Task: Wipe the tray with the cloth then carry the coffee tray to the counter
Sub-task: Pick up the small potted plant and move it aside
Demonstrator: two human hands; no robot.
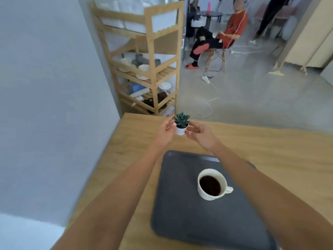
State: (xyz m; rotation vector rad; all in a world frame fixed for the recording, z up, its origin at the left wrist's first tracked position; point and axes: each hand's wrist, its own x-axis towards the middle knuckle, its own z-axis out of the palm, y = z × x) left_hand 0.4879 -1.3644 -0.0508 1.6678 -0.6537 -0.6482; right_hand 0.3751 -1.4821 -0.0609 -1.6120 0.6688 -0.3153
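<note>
A grey wall fills the left side. Next to it stands a wooden shelf rack [144,56] with pale plates and grey cups on its middle shelf and darker items lower down; details are blurred.

In front of the rack, a wooden table [270,147] runs across the lower half of the view. Both bare forearms reach out over it toward the far edge. The left hand [164,132] sits at the left side of a small potted succulent [181,123], thumb and fingers partly curled and touching or just beside the white pot. The right hand [200,135] meets the pot from the other side, fingertips pinched against its wall. The pot stands upright between the two hands near the table's far edge; whether it rests on the wood or is lifted, cannot tell. Grip: both hands closed lightly around the pot, right contact clearer than left.

Nearer the viewer, a dark grey tray [180,213] lies flat on the table, between and beneath the forearms. On it, right of centre, a white cup [212,184] holds dark coffee, handle pointing right. The right forearm passes over the tray's right edge.

Right background: a seated person in an orange top on a chair [219,53], a white power strip [206,79] with cable on the grey floor, and pale cabinets at the far right.
</note>
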